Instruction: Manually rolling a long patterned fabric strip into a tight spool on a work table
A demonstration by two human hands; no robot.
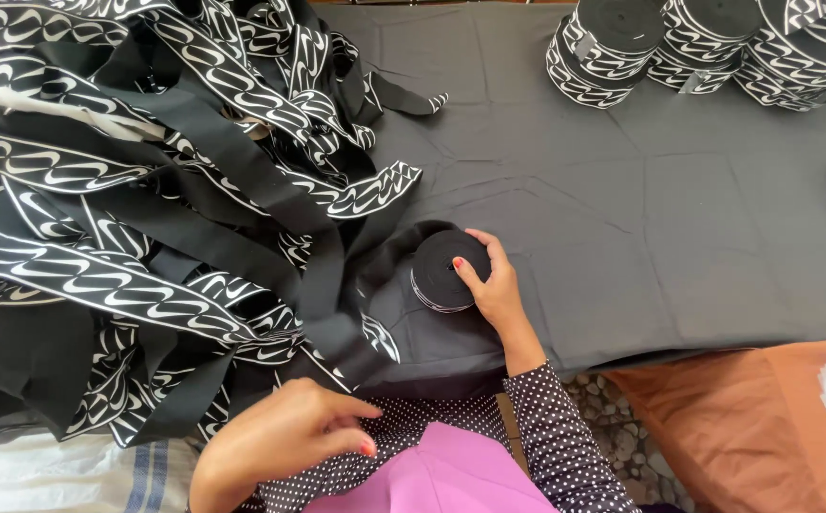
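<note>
The right hand point(495, 285) has its fingers point(470, 274) curled around a small flat roll of black woven band point(443, 270), lying on the dark grey cloth-covered surface point(641, 218). The left hand point(285, 432) hangs low, its fingers point(361, 445) pinched narrow, whether on anything I cannot tell. Left of both hands sprawls a loose heap of black band with white curved marks point(147, 218). Far beyond the right fingers stand finished rolls point(613, 47).

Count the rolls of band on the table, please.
4: one small roll under the right hand, and three big rolls at the far right edge; more may lie out of view.
</note>
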